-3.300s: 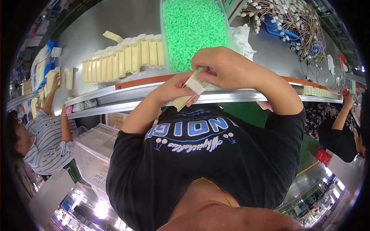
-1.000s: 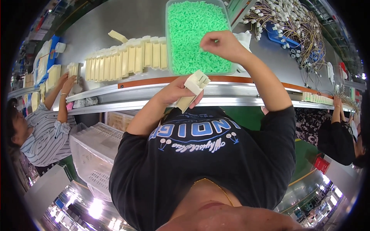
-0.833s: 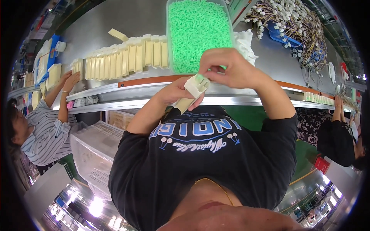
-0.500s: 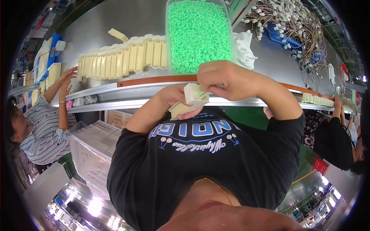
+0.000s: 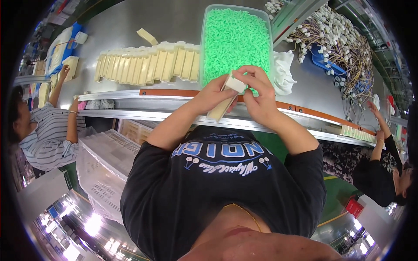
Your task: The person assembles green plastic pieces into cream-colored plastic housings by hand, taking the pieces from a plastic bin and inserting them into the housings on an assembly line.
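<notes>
My left hand [image 5: 213, 94] is wrapped round a long cream plastic housing [image 5: 221, 109] with a white block-shaped end [image 5: 236, 83]. The housing is tilted, its white end up and to the right. My right hand [image 5: 262, 96] closes its fingers round that white end. Whether a small piece sits between those fingertips is hidden. Both hands are over the table's front edge, just before a clear plastic bin [image 5: 203, 48] heaped with small bright green pieces [image 5: 237, 41]. Left of the bin, a row of similar cream housings [image 5: 148, 66] stands side by side.
One loose housing [image 5: 147, 36] lies behind the row. A white cloth [image 5: 284, 73] is right of the bin, with a heap of wired white connectors [image 5: 344, 39] and a blue tray [image 5: 320, 61] beyond. Co-workers sit at both sides. White crates [image 5: 102, 161] stand at lower left.
Both hands have moved forward and up with the housing, from near my chest to the bin's front. My right fingers have come onto its white end. The view has shifted slightly.
</notes>
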A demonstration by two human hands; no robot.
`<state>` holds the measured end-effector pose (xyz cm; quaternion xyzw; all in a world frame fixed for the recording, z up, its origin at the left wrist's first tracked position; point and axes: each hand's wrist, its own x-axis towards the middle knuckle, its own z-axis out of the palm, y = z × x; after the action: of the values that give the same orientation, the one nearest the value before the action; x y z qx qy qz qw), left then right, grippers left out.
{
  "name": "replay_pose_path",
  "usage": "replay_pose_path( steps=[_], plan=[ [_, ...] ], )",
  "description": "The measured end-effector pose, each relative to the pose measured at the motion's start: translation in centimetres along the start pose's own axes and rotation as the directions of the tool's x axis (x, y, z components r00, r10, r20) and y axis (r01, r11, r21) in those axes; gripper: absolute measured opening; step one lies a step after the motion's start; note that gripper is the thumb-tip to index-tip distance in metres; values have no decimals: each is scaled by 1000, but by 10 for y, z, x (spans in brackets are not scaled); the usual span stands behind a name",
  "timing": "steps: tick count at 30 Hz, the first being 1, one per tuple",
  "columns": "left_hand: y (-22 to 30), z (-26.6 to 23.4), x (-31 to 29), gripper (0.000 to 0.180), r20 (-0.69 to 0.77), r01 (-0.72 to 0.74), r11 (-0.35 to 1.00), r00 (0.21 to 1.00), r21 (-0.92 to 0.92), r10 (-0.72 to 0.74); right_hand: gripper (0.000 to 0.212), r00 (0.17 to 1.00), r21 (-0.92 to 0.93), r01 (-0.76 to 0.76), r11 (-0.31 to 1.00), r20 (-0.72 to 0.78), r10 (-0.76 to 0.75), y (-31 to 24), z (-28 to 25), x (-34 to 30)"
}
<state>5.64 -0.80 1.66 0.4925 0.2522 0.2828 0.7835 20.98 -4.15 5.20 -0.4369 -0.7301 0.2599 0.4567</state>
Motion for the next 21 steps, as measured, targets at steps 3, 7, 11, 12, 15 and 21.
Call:
replay_pose_path(
  steps=[3,7,11,12,15,21],
  plan=[
    [10,-13,6,28,-1,16,999,1000,43,-16,41,999,-5,-38,999,-12,38,4,1,1],
    [-1,-11,-5,40,-234,-72,996,969,57,84,36,987,223,-158,962,3,161,26,-19,7],
    [-59,12,-27,38,-429,-53,640,700,767,571,28,958,353,-225,908,-91,273,48,-20,-7],
    [-73,14,-33,50,-335,-161,644,745,748,576,27,953,363,-254,896,-66,296,51,-19,-10],
    [-75,26,-31,45,-359,-47,735,850,676,384,25,945,380,-291,878,-26,325,56,-13,-18],
    [-61,32,-37,37,-233,164,215,905,963,355,19,944,374,-292,880,-35,328,65,-10,-20]
  ],
)
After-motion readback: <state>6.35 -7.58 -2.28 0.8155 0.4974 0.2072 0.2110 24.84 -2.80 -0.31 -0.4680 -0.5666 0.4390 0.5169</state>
